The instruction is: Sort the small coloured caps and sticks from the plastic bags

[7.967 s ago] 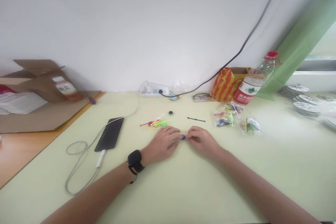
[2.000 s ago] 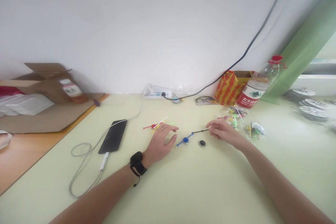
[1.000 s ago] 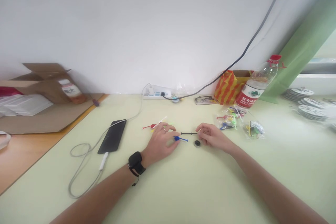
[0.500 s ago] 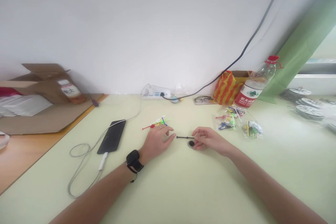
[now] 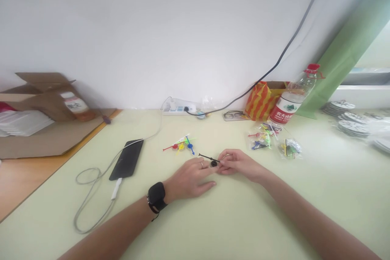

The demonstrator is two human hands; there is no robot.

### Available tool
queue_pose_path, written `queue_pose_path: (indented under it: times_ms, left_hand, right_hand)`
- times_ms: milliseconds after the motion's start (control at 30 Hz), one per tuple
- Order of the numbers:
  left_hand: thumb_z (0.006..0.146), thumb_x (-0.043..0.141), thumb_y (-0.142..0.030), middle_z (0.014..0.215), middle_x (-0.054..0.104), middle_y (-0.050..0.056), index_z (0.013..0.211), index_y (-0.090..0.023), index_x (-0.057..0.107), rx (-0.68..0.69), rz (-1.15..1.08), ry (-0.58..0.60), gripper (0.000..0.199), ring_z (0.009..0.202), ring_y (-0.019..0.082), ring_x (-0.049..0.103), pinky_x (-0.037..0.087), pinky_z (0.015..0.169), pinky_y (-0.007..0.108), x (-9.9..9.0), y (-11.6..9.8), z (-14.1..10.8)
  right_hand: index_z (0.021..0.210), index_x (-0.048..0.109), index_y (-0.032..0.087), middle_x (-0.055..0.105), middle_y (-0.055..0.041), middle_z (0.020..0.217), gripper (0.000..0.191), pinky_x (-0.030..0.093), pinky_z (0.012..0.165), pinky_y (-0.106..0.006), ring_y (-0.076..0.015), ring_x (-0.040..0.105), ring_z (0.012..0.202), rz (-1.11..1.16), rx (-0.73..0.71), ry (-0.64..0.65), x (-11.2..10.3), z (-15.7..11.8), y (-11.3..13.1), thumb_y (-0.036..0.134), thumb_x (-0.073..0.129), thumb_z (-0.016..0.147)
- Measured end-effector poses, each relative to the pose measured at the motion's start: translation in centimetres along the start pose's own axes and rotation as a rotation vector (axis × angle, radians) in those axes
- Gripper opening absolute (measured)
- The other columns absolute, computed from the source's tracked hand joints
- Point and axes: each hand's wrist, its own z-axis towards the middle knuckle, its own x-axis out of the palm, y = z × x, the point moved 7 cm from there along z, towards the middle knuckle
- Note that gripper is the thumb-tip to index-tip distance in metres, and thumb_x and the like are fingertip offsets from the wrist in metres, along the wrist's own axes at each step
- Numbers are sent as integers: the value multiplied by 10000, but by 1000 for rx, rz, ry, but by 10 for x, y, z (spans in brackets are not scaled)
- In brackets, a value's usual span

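My right hand (image 5: 239,165) pinches one end of a thin black plastic arrow (image 5: 206,156) between thumb and fingertips, its far end pointing left and slightly raised. Just beneath the arrow is a small round black disc (image 5: 213,163). My left hand (image 5: 191,178) is beside the disc, fingers stretched out and thumb apart; its fingertips reach the disc and the right fingers, and whether they touch is unclear. Beyond the left hand lie several similar arrows with round centres: a red one (image 5: 174,146), a yellow one (image 5: 180,146), a blue one (image 5: 190,146) and a green one.
Clear bags of coloured parts (image 5: 260,140) lie at the right, before a water bottle (image 5: 286,105) and a striped bag (image 5: 258,101). A phone (image 5: 126,160) with its cable is at the left. A power strip (image 5: 178,107) is against the wall; stacked discs (image 5: 353,128) stand far right.
My left hand has moved right and nearer me, uncovering the coloured arrows and reaching the disc. The black arrow has tilted in my right hand, and the disc now sits further left.
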Motion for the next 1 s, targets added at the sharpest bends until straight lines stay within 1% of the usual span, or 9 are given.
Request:
queue_pose_path:
  times_ms: [100,200,400,467,533,633,700,800,1000]
  left_hand:
    - [1003,556,-372,936,656,69,1329,-237,624,-26,30,23,360,850,225,629,514,776,362,3,5,0]
    - [1012,544,-382,926,644,66,1340,-242,613,-58,21,-6,364,847,222,627,507,745,348,1,11,-1]
    - [1015,545,-382,954,614,63,1434,-266,538,-74,41,3,435,870,227,614,503,734,343,2,13,-2]
    - [1015,541,-351,970,612,70,1413,-270,558,-99,34,-48,406,898,233,609,508,765,357,-2,14,-1]
    - [1005,554,-321,1050,626,86,1392,-276,574,-115,26,-93,390,950,246,599,508,837,390,-6,14,-1]
    - [978,599,-304,1257,622,97,1395,-289,566,-111,29,-88,419,1034,270,567,482,935,446,-7,13,0]
    - [967,615,-299,1335,611,85,1402,-292,556,-113,35,-65,439,1066,282,541,466,959,462,-5,13,0]
    - [969,610,-288,1336,629,72,1392,-288,562,-130,46,-58,425,1078,289,523,454,964,474,-2,15,-1]
    - [979,591,-272,1246,677,73,1352,-305,602,-117,-5,-113,374,1086,272,552,460,972,469,-3,16,-2]
  right_hand:
    - [958,649,175,772,-104,979,384,604,898,-372,-201,760,899,29,-60,-54,-1,3,2,480,818,797]
    - [955,653,178,762,-83,924,402,606,830,-354,-179,742,819,-1,-81,-108,-9,4,5,516,802,797]
    - [926,653,173,733,-44,810,411,571,697,-309,-148,690,678,-54,-90,-76,-9,5,6,542,778,794]
    - [930,653,174,730,-42,800,407,559,674,-303,-147,683,666,-72,-88,-71,-8,6,4,542,767,798]
    - [932,652,175,725,-39,784,392,548,647,-298,-145,671,645,-100,-90,-76,-7,7,2,534,752,808]
    - [922,649,176,700,-22,739,340,529,595,-289,-140,646,604,-156,-99,-83,-7,8,1,492,731,826]
    - [913,647,178,674,-6,710,299,521,569,-281,-137,633,584,-186,-102,-89,-7,9,1,459,715,835]
    - [908,645,181,643,11,680,241,507,534,-263,-128,611,554,-208,-112,-94,-6,9,1,412,682,847]
    - [882,653,188,595,31,618,181,417,458,-225,-113,547,514,-227,-108,-103,-7,8,2,358,670,821]
